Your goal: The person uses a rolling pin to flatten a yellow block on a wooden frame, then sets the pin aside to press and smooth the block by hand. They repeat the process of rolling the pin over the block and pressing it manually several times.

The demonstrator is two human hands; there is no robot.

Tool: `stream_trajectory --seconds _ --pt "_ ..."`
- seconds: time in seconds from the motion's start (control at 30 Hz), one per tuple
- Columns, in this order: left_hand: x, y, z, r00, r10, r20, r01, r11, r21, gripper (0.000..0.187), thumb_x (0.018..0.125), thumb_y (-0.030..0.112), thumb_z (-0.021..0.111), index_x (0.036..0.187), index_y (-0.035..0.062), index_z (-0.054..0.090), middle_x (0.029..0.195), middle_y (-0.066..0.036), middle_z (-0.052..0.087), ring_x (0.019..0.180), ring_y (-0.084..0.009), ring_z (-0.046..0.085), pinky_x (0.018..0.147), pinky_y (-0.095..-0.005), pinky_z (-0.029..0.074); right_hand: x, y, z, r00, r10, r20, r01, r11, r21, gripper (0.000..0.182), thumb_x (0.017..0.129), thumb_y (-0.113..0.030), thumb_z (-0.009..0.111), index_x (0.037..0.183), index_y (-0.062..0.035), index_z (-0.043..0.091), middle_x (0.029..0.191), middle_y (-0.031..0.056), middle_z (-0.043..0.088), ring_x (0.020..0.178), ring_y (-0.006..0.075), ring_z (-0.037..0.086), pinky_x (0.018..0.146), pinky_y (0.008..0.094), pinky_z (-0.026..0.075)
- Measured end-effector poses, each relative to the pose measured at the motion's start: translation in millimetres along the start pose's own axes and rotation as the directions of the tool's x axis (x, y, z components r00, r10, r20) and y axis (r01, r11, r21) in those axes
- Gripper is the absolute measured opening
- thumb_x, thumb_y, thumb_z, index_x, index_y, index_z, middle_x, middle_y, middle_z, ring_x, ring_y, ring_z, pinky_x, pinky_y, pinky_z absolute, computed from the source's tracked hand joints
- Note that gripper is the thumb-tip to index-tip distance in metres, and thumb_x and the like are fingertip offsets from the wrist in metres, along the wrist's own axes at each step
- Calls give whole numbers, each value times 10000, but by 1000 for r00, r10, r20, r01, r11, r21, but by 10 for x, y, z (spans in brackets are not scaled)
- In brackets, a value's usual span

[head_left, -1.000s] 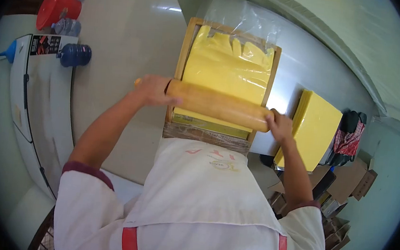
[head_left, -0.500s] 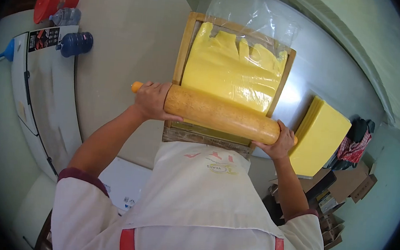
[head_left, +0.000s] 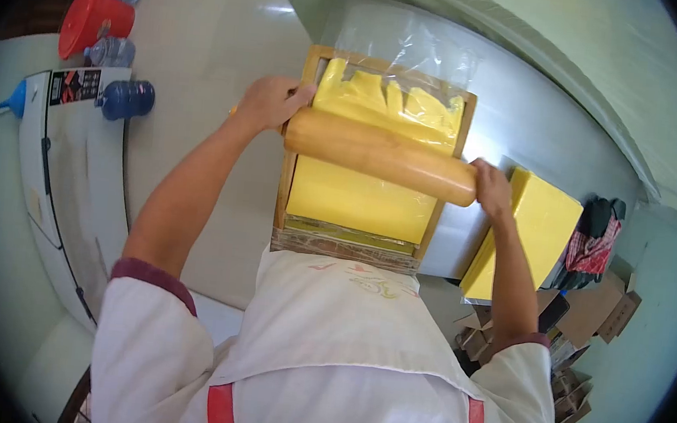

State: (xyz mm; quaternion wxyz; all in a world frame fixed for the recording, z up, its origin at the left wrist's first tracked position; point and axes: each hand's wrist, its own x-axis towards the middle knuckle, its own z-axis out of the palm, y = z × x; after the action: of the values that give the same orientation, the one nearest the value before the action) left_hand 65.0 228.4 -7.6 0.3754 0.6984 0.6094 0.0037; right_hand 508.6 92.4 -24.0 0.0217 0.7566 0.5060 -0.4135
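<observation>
The rolling pin (head_left: 381,156) lies crosswise over the wooden frame (head_left: 292,167) on the steel table (head_left: 541,108), its long axis running from the person's left to their right and tilted a little, the left end farther from the body than the right. It rests on the yellow sheet (head_left: 359,201) that fills the frame, about two-thirds of the way up from the near edge — smooth yellow shows below it toward the apron, and wrinkled yellow under clear plastic film (head_left: 417,45) shows beyond it. The left hand (head_left: 267,102) is wrapped over the left end, fingers curled together around the handle, which is mostly hidden so that only a speck of orange peeks out beside the knuckles. The right hand (head_left: 492,186) grips the other end in the same way, fingers closed down over the handle just past the frame's right rail. Both hands sit at the very ends, outside the frame, so the thick wooden barrel spans the whole width between them; neither hand is nearer, since each has its own end. Just beside the right hand lies a stack of yellow sheets (head_left: 534,229) on the table, apart from the frame. Off to the left, on the floor, stand a red bucket (head_left: 94,17) and a blue bottle (head_left: 127,99).
</observation>
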Motion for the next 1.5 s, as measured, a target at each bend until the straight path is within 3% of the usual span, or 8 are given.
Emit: stream_trajectory --seconds 0.17,0.3,0.47,0.67,0.87,1.17,1.4,1.5 --pt "-739 -163 397 564 112 -818 -375 917 -133 265 943 166 629 1154 20 563 1056 -97 639 977 -247 616 913 -370 466 -1000 254 607 989 -132 -67 135 990 48 740 783 -662 647 1251 -91 588 894 168 720 913 325 706 821 412 536" --pt "-1649 -428 1144 801 -404 -442 -88 651 -754 313 954 189 631 1203 21 544 1116 -65 604 1082 -186 571 966 -333 448 -1766 854 1592 915 -91 -394 281 844 457 749 766 -558 766 1249 -22 563 992 135 680 822 229 670 710 343 533" --pt "-2208 -71 1591 851 -515 -103 180 470 -864 322 950 134 622 1212 -29 531 1165 -93 581 1104 -179 557 974 -300 444 -2340 924 2246 822 325 -468 291 466 835 573 890 -461 707 1241 -41 535 897 29 591 650 85 518 509 232 416" --pt "-2174 -70 1558 758 -592 273 167 -228 -959 457 940 170 623 1283 -83 457 1265 -169 537 1194 -262 544 1085 -365 421 -2307 935 2129 682 625 -380 25 499 866 417 960 -398 641 1162 -47 541 771 21 563 533 97 481 434 258 376" --pt "-1870 101 1574 766 -602 227 -12 -367 -930 423 929 171 634 1269 -54 520 1237 -181 576 1219 -233 538 1063 -350 427 -2269 1050 2274 673 667 -319 -61 480 875 465 944 -425 658 1141 -22 540 731 30 551 498 99 465 421 259 352" --pt "-754 -137 905 949 -63 309 314 266 -911 316 923 56 621 1199 -88 567 1082 -152 679 902 -254 695 786 -347 573 -2015 561 1308 717 68 -694 176 945 275 668 868 -225 718 1391 59 415 1341 269 482 1277 397 453 1099 448 346" --pt "-1220 552 346 996 13 -92 -76 683 -727 260 887 53 668 1124 -48 627 1025 -137 702 859 -200 696 754 -332 562 -908 -661 1245 877 -119 -465 371 783 500 676 934 -367 652 1410 45 404 1403 243 469 1348 369 413 1133 412 318" --pt "-1850 1421 -79 979 88 -182 -164 870 -464 255 870 48 665 1113 -19 626 987 -120 716 852 -170 697 752 -315 560 -1223 -1255 991 930 -209 -303 361 355 862 688 956 -415 617 1429 34 395 1449 212 440 1374 330 398 1127 427 339"
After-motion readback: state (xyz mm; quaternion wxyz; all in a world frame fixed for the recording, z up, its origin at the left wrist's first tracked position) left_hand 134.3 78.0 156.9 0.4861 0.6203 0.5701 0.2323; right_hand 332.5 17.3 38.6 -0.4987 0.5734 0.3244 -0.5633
